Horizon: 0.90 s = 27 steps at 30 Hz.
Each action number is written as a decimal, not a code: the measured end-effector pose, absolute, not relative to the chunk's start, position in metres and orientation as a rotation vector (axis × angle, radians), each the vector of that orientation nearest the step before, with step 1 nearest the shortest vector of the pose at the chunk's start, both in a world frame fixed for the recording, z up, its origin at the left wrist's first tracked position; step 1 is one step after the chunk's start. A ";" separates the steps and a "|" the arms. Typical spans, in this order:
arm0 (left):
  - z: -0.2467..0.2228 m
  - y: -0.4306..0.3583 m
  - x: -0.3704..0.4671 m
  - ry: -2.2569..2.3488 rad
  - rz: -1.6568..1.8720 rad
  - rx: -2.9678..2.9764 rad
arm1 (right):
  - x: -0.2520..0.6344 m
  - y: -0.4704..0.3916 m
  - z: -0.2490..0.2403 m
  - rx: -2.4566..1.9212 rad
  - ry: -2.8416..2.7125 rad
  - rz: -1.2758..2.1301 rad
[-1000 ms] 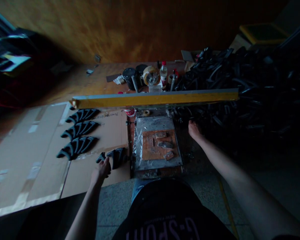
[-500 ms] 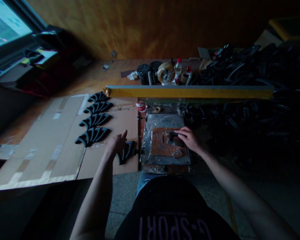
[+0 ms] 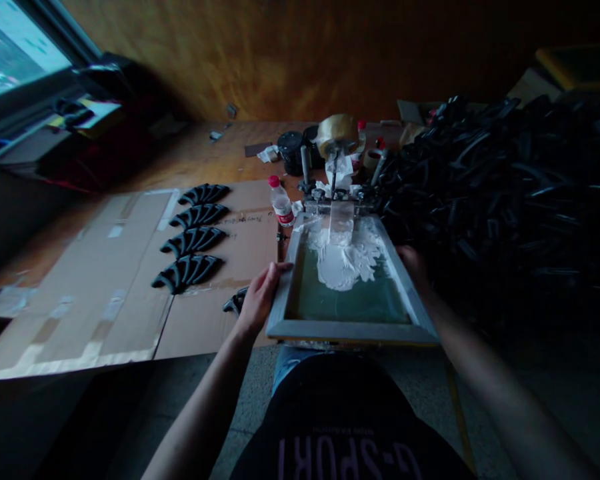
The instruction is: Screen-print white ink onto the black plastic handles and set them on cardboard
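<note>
A grey-framed screen (image 3: 353, 328) lies lowered over the base in front of me, with white paste (image 3: 347, 267) spread on the upper half of its green mesh. A flat, pale squeegee (image 3: 341, 223) rests at the paste's far end. Closed round the frame's left edge is my left hand (image 3: 263, 293). My right hand (image 3: 415, 267) grips the right edge, its fingers partly hidden in shadow. One black curved part (image 3: 236, 301) lies on the cardboard, partly behind my left hand.
Several black curved parts (image 3: 187, 272) lie in a column on the cardboard (image 3: 95, 280). A red-capped bottle (image 3: 281, 203) stands left of the frame's hinges. Black parts (image 3: 490, 180) are heaped at the right. A tape roll (image 3: 337, 135) sits above the hinges.
The screen has swung down from its raised position, covering the base and the dark object my right hand was touching. Both hands have moved onto the frame's sides.
</note>
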<state>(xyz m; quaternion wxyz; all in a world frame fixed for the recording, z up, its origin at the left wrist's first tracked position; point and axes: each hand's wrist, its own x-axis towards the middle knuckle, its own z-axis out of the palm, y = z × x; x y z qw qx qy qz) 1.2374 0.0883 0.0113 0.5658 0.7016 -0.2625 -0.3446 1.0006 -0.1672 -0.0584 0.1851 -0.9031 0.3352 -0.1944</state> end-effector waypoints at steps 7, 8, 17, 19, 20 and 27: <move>-0.077 0.096 1.227 -0.515 -0.896 1.841 | 1.083 -0.164 -0.021 -2.768 0.801 -0.660; -0.083 0.095 1.228 -0.513 -0.897 1.856 | 1.092 -0.154 -0.021 -2.809 0.744 -0.546; -0.100 0.099 1.236 -0.461 -0.976 1.826 | 1.044 -0.111 -0.026 -2.876 -0.148 -0.167; -0.099 0.098 1.236 -0.458 -0.977 1.817 | 1.044 -0.114 -0.025 -2.846 -0.067 -0.201; -0.098 0.098 1.236 -0.458 -0.978 1.809 | 1.045 -0.113 -0.027 -2.855 0.014 -0.258; -0.090 0.096 1.232 -0.442 -0.985 1.793 | 1.039 -0.094 -0.044 -2.874 0.011 -0.387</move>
